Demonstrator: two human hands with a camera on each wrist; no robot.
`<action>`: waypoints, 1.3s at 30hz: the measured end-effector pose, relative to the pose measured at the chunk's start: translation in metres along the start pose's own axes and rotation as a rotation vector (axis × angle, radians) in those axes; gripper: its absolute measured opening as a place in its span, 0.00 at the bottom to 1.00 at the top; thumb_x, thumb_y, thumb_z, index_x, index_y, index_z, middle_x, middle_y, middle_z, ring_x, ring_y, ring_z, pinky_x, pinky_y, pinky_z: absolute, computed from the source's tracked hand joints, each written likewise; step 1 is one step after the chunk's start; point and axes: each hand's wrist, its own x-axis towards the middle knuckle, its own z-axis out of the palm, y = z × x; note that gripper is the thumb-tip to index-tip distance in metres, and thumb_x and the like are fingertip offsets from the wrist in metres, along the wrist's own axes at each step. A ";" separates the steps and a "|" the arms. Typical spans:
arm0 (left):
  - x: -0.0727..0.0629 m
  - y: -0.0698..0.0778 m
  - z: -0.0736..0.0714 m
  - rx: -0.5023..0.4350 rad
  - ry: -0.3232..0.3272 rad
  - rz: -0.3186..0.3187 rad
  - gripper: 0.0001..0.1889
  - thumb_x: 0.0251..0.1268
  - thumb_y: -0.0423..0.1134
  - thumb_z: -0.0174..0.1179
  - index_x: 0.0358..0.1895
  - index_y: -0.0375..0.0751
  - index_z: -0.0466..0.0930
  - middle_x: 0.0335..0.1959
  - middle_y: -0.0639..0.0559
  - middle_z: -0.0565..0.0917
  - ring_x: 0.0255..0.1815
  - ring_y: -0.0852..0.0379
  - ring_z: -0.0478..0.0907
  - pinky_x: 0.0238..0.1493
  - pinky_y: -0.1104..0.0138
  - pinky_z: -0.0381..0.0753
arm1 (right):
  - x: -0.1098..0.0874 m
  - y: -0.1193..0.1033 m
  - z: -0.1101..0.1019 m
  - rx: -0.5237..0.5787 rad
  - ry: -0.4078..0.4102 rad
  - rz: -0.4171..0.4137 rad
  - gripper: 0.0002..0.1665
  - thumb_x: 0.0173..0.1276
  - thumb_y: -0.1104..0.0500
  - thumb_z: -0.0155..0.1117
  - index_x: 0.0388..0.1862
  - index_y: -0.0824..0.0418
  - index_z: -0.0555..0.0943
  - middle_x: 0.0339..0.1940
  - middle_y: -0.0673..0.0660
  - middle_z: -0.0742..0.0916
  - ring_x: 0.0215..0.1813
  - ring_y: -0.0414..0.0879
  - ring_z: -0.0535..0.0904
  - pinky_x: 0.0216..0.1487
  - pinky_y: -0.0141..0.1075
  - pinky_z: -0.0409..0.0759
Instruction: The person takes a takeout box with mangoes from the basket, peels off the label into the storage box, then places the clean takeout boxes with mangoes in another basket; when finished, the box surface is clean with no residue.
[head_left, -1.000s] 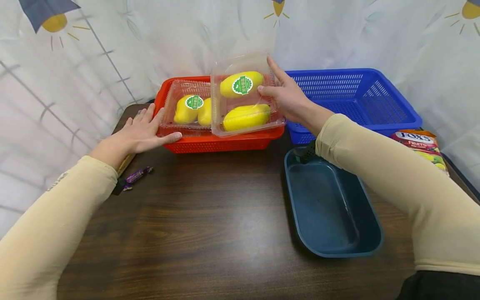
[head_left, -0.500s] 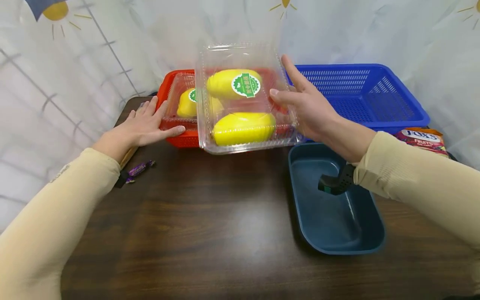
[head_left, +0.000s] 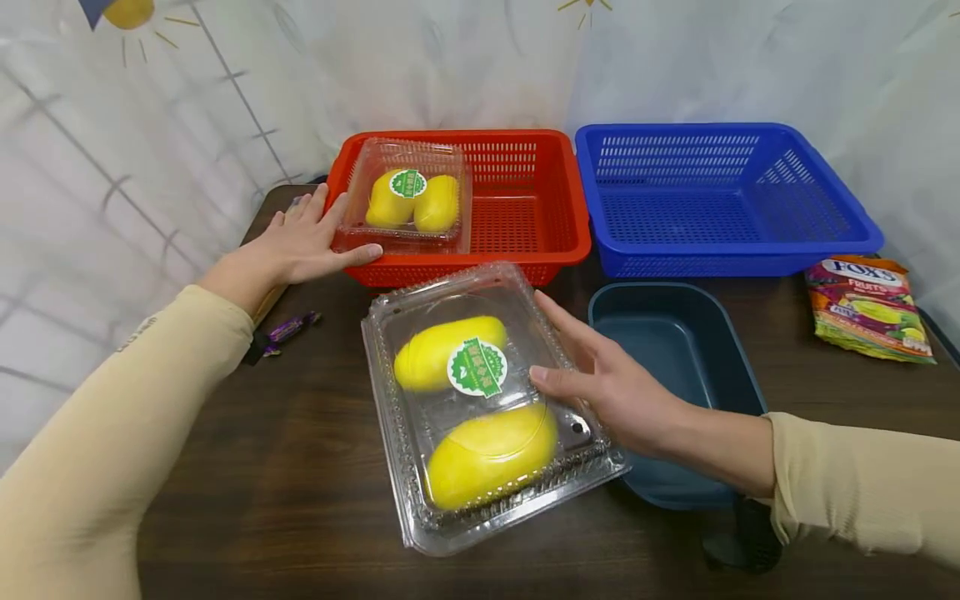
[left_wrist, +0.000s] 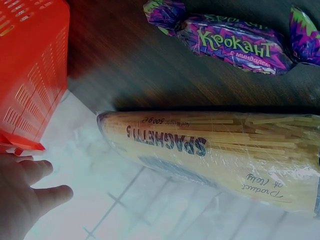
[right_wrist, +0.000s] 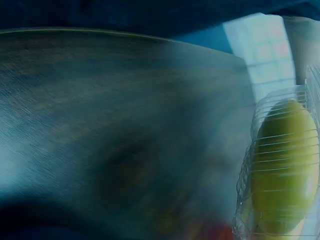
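Note:
My right hand (head_left: 615, 387) grips the right side of a clear plastic box (head_left: 386, 442), held tilted above the table. Inside it lie two yellow mangoes (head_left: 491, 458), with a round green-and-white sticker (head_left: 477, 367) on the lid. One mango (right_wrist: 286, 165) shows through the plastic in the right wrist view. My left hand (head_left: 300, 246) rests, fingers spread, at the left end of the red basket (head_left: 525, 212). A second clear box (head_left: 467, 225), also with two mangoes (head_left: 437, 204), sits in the basket's left half.
Right of the red basket stands a blue basket (head_left: 720, 250). A dark blue tub (head_left: 667, 333) lies in front, partly behind my right hand. A Fox's candy bag (head_left: 870, 308) is at the right. Near my left wrist are a purple-wrapped candy (left_wrist: 235, 45) and a spaghetti pack (left_wrist: 215, 155).
My right hand has lifted the mango box out over the red basket and brought it nearer and lower, uncovering the basket's right half. The left hand keeps its place on the basket.

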 end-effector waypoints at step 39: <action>0.003 -0.003 0.001 -0.006 0.004 -0.002 0.58 0.65 0.81 0.36 0.82 0.49 0.21 0.82 0.32 0.22 0.82 0.23 0.27 0.75 0.27 0.33 | 0.007 0.019 0.016 -0.178 0.156 0.299 0.55 0.81 0.55 0.54 0.84 0.49 0.25 0.86 0.60 0.36 0.86 0.63 0.34 0.80 0.67 0.43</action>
